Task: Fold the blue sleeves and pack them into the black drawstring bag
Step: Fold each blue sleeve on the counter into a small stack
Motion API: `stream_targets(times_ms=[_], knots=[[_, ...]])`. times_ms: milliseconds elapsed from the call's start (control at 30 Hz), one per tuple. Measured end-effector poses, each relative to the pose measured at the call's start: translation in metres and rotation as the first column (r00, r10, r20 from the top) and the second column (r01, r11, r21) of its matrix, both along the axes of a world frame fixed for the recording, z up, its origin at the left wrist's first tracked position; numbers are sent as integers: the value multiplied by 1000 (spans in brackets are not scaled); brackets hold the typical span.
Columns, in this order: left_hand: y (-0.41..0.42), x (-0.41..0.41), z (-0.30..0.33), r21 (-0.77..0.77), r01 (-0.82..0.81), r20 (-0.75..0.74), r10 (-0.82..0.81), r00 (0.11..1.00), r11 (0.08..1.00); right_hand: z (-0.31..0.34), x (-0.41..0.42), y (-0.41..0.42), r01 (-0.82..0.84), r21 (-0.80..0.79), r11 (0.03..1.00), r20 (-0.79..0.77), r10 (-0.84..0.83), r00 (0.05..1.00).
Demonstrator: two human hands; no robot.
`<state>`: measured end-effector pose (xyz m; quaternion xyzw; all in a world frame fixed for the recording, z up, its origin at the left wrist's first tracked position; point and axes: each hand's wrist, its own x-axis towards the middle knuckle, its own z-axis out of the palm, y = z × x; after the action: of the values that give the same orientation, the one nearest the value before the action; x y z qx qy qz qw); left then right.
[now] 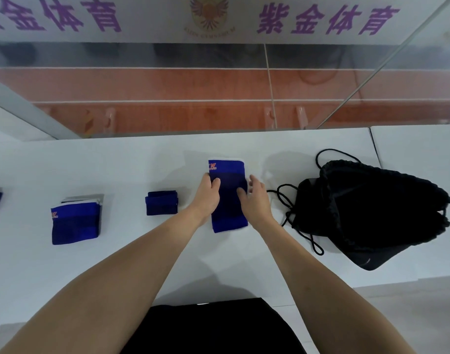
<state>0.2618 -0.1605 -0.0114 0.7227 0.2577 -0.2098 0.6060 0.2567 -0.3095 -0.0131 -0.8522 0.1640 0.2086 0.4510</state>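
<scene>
Left hand (208,191) grips our flat blue sleeve (227,198) by its edge; right hand (252,194) rests on it, fingers relaxed, black bag (367,213) nearby on worktop (116,159).

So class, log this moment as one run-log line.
step: folding | left hand: grips long blue fabric sleeve | right hand: rests on sleeve | black drawstring bag: open, right of sleeve
</scene>
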Motion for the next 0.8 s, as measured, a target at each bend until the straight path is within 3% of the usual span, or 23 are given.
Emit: stream_targets(times_ms=[67, 133, 333, 500, 633, 733, 800], knots=[[2, -5, 11, -74, -2, 61, 7, 998, 997, 8, 3, 5, 179, 191, 965, -122, -157, 980], [6, -8, 20, -110, 3, 107, 9, 994, 994, 15, 4, 9, 256, 335, 907, -161, -213, 964], [17, -8, 49, -94, -36, 169, 52, 984, 995, 42, -2, 29, 210, 509, 835, 21, -256, 967], [28, -5, 61, -12, -64, 287, 64, 956, 998, 57, 4, 30, 198, 558, 806, 87, -294, 952], [49, -10, 62, 152, -6, 492, -70, 868, 988, 68, 5, 21, 99, 580, 808, 203, -262, 944], [61, -32, 56, 326, 53, 560, -238, 793, 944, 62, -7, 10, -28, 449, 893, 330, -137, 934], [67, -51, 49, 420, 136, 539, -367, 758, 897, 52, -24, 2, -103, 333, 937, 322, -11, 947]])
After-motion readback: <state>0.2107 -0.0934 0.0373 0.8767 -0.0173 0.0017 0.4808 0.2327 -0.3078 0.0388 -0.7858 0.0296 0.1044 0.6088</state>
